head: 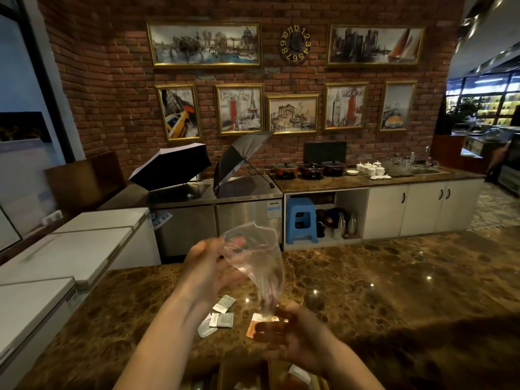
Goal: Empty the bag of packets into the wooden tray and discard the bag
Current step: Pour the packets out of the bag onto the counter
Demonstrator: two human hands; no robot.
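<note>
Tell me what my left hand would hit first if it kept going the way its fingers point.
Probably the clear plastic bag: the left hand already touches its upper part, fingers pointing up and right into it. Depth is unclear.

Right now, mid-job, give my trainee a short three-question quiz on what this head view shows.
1. True or false: the clear plastic bag is lying flat on the marble counter.
2. Which hand holds the bag's lower end? A) left hand B) right hand C) neither
3. Fill in: several packets lie loose on the ____, under the bag.

Key
1. False: both hands hold it up in the air.
2. B; the left hand grips its upper part.
3. Counter. Only the wooden tray's edge shows at the bottom of the view, so its contents cannot be judged.
</note>
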